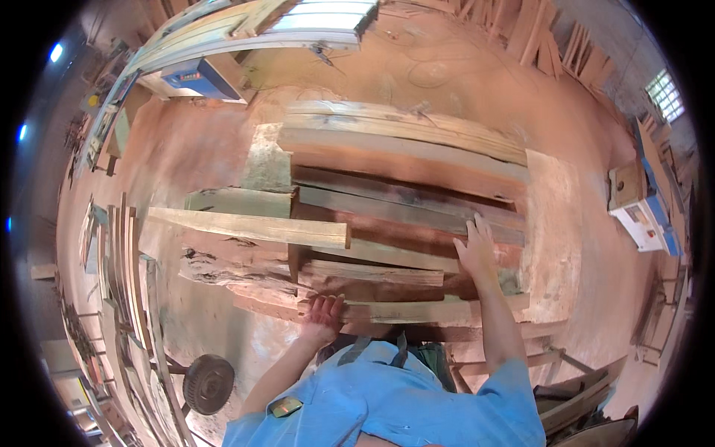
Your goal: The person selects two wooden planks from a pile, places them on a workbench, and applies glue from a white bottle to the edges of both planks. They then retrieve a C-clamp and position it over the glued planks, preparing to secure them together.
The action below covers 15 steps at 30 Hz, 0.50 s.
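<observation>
One plank (432,311) lies part-hidden — behind the left hand (322,319).

No text I can read from here, small patch (286,407) on the blue shirt (424,395) too small for me, marks on blue machine panel (195,79) ahead-left of shirt illegible.

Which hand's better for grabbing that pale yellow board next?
Probably the left hand: it looks nearer the pale yellow board, which juts leftward; the right hand is farther right.
</observation>
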### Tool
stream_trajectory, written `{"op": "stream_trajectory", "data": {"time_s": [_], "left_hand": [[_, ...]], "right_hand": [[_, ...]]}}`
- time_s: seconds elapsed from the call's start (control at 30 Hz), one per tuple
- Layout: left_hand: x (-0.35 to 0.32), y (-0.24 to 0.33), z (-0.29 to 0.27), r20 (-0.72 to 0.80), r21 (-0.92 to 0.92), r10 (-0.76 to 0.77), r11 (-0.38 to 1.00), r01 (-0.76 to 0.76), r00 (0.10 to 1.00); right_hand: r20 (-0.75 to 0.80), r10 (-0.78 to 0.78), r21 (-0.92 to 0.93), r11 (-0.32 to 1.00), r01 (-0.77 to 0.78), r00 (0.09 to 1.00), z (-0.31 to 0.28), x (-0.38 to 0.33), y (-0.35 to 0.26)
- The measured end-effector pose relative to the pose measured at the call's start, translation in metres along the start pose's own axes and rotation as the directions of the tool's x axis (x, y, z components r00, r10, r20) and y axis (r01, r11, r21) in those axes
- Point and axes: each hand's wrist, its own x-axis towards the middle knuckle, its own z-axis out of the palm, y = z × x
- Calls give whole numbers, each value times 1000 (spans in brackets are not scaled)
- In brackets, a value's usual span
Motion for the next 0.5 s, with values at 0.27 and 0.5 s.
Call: {"op": "stream_trajectory", "data": {"time_s": [0.27,0.5], "left_hand": [[1,7,-2,-72,-27,-8,1000,6,997],[-7,-1,2,-57,13,14,1000,-13,998]], "right_hand": [[14,-19,-49,999,19,1000,3,2,9],[-44,-149,375,914,155,988,-35,6,-104]]}}
